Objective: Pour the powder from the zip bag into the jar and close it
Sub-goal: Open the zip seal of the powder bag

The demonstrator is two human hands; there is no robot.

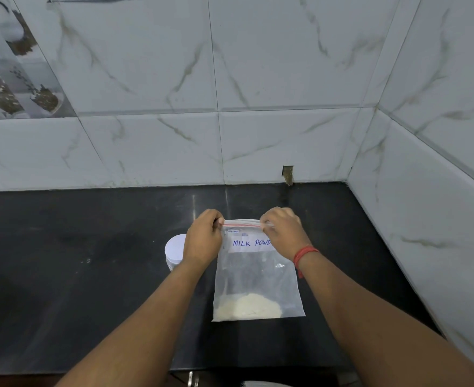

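A clear zip bag [258,277] labelled "MILK POWD..." hangs upright over the black counter [76,275], with pale powder [248,307] heaped in its bottom. My left hand [202,241] pinches the bag's top left corner at the red zip strip. My right hand [282,230], with a red thread at the wrist, pinches the top right end of the strip. A clear jar with a white lid [175,248] stands on the counter just left of the bag, partly hidden behind my left hand.
Marbled white wall tiles rise behind the counter and along its right side, forming a corner at the back right. A small dark hole [288,174] sits in the back wall at counter level. The counter's front edge runs near the frame's bottom.
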